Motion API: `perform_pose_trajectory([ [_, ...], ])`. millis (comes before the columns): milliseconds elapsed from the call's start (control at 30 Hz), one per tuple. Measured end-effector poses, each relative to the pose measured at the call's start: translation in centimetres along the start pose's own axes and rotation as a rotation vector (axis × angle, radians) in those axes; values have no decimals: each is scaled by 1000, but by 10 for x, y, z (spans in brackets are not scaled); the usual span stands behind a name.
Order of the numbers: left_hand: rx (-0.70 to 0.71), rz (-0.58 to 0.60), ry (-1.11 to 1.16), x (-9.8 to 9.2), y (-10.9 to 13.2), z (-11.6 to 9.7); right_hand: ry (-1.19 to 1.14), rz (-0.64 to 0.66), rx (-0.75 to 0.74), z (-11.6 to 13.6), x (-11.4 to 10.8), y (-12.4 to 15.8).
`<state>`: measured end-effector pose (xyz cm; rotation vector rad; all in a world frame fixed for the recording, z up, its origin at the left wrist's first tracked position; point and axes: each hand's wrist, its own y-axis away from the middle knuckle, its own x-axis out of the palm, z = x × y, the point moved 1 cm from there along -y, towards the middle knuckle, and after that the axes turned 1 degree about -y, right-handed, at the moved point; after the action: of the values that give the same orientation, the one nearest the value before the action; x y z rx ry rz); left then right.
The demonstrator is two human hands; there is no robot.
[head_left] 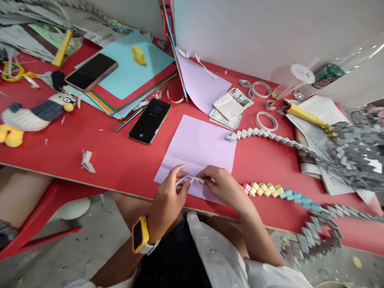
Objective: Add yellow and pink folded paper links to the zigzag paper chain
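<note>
Between my hands runs a thin white paper strip (192,179), pinched at both sides over a purple sheet of paper (199,144). My left hand (171,190) has its thumb and fingers closed on the strip's left part; a yellow-cased watch is on that wrist. The fingertips of my right hand (220,184) pinch the strip's other end. Just right of that hand, a folded-paper chain (271,190) in pink, yellow and blue lies on the red table, running into grey links. A grey folded chain (270,135) ends on the sheet's upper right corner.
A phone (150,121) lies left of the sheet, another phone (91,72) on stacked coloured paper (132,52). Tape rolls (266,121), cut newsprint pieces (232,105) and a plastic cup (295,80) stand behind. A plush bird (37,112) and a folded scrap (87,161) are leftward.
</note>
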<state>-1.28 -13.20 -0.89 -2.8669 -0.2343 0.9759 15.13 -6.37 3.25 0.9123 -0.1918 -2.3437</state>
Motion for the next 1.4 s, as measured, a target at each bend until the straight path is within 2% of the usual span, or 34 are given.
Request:
perform_pose_trajectory([
  [133, 65, -73, -102, -9, -4, 0, -5, 9, -6, 0, -1, 0],
  [300, 135, -57, -134, -17, -12, 2, -13, 10, 19, 0, -2, 2],
  [467, 117, -56, -122, -16, -12, 5, -10, 14, 42, -1, -2, 2],
  [867, 229, -81, -227, -9, -8, 10, -79, 34, 25, -7, 1, 3],
  [1133, 144, -47, -88, -14, -10, 14, -124, 52, 0, -12, 1, 3],
  [1400, 30, 39, -39, -13, -16, 12, -146, 59, -19, -13, 1, 2],
])
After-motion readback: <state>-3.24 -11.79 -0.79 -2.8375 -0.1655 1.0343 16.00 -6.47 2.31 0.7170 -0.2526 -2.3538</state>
